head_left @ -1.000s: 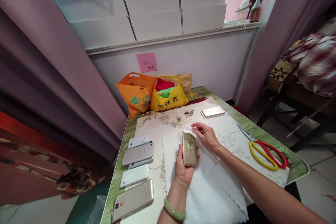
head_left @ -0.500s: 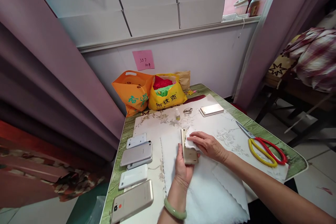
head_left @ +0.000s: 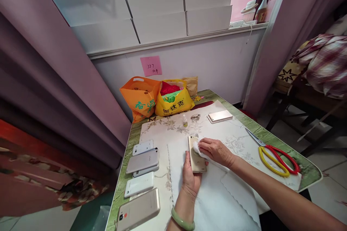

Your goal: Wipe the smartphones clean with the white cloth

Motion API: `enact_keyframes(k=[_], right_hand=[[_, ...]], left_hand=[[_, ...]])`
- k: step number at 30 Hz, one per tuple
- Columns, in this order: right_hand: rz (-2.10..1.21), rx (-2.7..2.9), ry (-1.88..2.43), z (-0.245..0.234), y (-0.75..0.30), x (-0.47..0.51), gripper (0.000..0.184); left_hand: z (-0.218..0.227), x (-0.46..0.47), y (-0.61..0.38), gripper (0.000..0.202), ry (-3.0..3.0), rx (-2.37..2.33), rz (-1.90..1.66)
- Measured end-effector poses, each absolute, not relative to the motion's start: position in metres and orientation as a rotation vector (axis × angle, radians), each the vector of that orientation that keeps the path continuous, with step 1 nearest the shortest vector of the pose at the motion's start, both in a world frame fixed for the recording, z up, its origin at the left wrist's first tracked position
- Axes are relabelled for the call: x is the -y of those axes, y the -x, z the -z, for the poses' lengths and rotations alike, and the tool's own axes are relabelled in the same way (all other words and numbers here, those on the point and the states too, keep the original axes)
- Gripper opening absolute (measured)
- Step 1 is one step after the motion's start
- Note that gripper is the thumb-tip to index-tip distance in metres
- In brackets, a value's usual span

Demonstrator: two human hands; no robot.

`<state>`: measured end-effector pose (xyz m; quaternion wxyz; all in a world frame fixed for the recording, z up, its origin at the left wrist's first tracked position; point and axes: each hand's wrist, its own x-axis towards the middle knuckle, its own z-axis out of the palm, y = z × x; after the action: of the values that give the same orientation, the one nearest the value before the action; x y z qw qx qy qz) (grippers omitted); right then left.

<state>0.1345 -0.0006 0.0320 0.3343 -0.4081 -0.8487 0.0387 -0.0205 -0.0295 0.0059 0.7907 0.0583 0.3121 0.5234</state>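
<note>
A gold smartphone (head_left: 197,162) rests back side up in my left hand (head_left: 191,179), whose thumb and fingers grip its two long edges. My right hand (head_left: 218,151) pinches a small white cloth (head_left: 199,149) and presses it on the upper part of the phone's back. Under both hands a larger white cloth (head_left: 214,202) with a scalloped edge lies over the table. To the left several phones lie in a column, a gold one (head_left: 141,209) nearest and a white one (head_left: 139,184) beyond it.
Red-and-yellow scissors (head_left: 273,155) lie at the right edge. Farther back are stacked phones (head_left: 220,116), glasses (head_left: 195,117) and a small bottle (head_left: 185,121). An orange bag (head_left: 142,101) and a yellow bag (head_left: 175,103) stand against the wall.
The small cloth is more bunched, and my right hand has shifted slightly on the phone's back. My left hand keeps its hold. The whole view has tilted up a little.
</note>
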Motion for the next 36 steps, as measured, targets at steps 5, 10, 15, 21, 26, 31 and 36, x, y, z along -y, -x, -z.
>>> enact_keyframes(k=[5, 10, 15, 21, 26, 31, 36], right_hand=[[-0.325, 1.736, 1.217, -0.026, -0.143, -0.002, 0.024], [-0.674, 1.205, 1.425, -0.023, -0.142, -0.023, 0.032], [-0.639, 1.237, 1.408, -0.017, -0.12, -0.021, 0.03], [-0.574, 1.72, 1.209, -0.021, -0.125, -0.028, 0.01], [-0.672, 1.682, 1.26, -0.016, -0.141, -0.033, 0.012], [-0.755, 1.374, 1.364, -0.004, -0.129, -0.006, 0.018], [-0.62, 1.314, 1.473, 0.0, -0.115, 0.013, 0.014]], left_hand=[[-0.007, 0.029, 0.023, 0.044, -0.152, -0.623, -1.111], [-0.004, 0.029, 0.025, 0.051, -0.213, -0.611, -1.074], [-0.001, 0.028, 0.024, 0.049, -0.229, -0.635, -1.072], [0.001, 0.025, 0.025, 0.047, -0.266, -0.596, -1.034], [-0.002, 0.027, 0.024, 0.046, -0.294, -0.62, -1.029], [-0.002, 0.027, 0.021, 0.045, -0.234, -0.654, -1.046], [0.0, 0.028, 0.011, 0.039, -0.113, -0.693, -1.171]])
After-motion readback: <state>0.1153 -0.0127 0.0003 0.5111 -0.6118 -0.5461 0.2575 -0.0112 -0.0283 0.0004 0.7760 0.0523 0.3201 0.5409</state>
